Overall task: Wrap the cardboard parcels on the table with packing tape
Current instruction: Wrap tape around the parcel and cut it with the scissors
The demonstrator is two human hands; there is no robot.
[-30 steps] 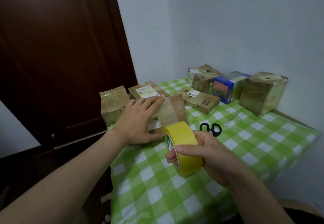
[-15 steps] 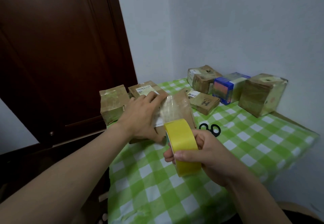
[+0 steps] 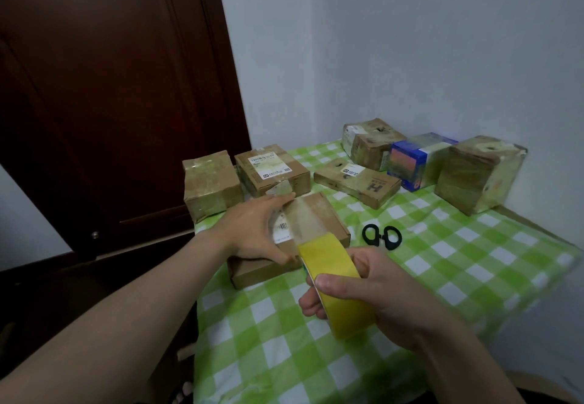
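Half a second ago the flat brown cardboard parcel [image 3: 316, 214] stood tilted under the left hand [image 3: 252, 233]. Now it lies flat at mid-frame on the green-and-white checked counter [image 3: 474, 261], with that hand's grip loose and its fingers pressing straight on top. The right hand [image 3: 376, 296], its grip closed round the yellow roll of packing tape [image 3: 335, 280], has drawn a clear strip across the lid to the near edge. This band looks nearly laid, and cutting probably comes next.

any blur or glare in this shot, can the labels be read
Head view: dim, cool light; the right hand and tape roll are slightly motion-blurred; a pale sheen lies across the taped top of the near parcel; its label is too soft to read; the wide lens bows the door edge.
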